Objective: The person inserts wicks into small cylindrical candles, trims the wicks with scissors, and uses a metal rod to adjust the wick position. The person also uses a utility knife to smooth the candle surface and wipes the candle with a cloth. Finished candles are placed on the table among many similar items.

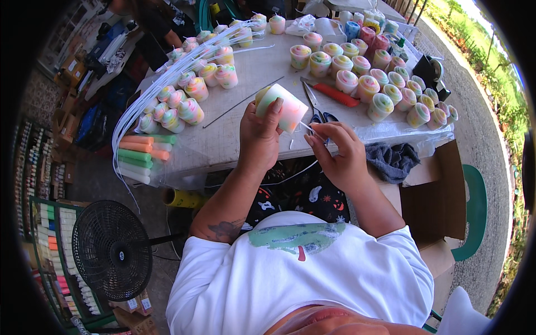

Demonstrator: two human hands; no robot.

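My left hand (262, 131) is closed around a pastel pillar candle (289, 110), tilted over the table's near edge. A thin white wick (305, 127) sticks out of the candle's lower right end. The thumb and fingers of my right hand (341, 148) pinch that wick close to the candle. Just beyond my right hand lie scissors (315, 105) with dark blue handles, beside a red-handled tool (336, 95). A thin metal rod (244, 102) rests on the table to the left of the candle.
Many swirl-topped candles stand in a left group (195, 89) and a right group (368, 86). Long white wicks (131, 106) drape over the left ones, near orange, green and white sticks (135, 148). A dark cloth (393, 160), cardboard box (435, 195) and fan (111, 251) are nearby.
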